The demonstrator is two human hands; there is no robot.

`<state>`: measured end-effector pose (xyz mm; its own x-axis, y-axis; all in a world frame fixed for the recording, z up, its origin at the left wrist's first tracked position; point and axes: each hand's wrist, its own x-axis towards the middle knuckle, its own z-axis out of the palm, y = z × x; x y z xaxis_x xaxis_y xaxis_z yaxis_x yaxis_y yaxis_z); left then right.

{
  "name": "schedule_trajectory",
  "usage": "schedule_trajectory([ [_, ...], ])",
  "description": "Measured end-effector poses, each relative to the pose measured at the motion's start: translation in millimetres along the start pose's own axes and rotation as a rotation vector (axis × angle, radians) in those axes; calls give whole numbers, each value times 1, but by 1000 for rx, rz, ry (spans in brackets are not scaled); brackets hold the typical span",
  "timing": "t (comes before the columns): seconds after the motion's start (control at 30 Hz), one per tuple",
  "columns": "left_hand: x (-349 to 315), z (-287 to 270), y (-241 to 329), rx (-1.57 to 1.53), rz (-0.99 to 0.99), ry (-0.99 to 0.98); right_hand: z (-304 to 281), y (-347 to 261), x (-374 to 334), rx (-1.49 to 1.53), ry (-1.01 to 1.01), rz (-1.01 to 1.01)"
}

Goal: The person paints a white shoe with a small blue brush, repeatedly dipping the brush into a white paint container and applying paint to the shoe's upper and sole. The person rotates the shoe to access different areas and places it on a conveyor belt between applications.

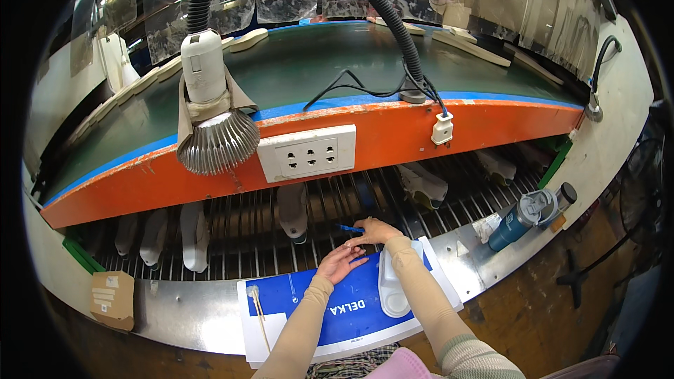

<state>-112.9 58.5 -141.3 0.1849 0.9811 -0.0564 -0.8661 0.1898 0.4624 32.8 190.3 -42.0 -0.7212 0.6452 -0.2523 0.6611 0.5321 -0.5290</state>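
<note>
My right hand is closed around a thin blue pen-like tool, which points left over the metal bars. Beside it, my left hand has its palm turned up and fingers stretched out, and its fingertips meet the right hand's fingers. Both hands are above the far edge of a blue and white printed sheet. A white plastic container stands on the sheet, partly covered by my right forearm. On the sheet's left side lie thin wooden sticks with a whitish clump at one end.
Several light shoes rest on the bar rack ahead. Above it runs a green belt with an orange side, a socket panel and a hanging lamp. A blue bottle stands right, a cardboard box left.
</note>
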Motion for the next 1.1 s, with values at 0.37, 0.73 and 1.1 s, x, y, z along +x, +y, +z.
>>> schedule_trajectory([
  [0.37, 0, -9, -2, -13, 13, -30, 4, 1, 0, -42, 52, -41],
  [0.73, 7, -14, -10, 163, 45, -6, 1, -5, -1, -80, 18, -19],
  [1.1, 5, -21, -9, 25, 12, -38, 1, -2, -2, -93, 57, -46],
])
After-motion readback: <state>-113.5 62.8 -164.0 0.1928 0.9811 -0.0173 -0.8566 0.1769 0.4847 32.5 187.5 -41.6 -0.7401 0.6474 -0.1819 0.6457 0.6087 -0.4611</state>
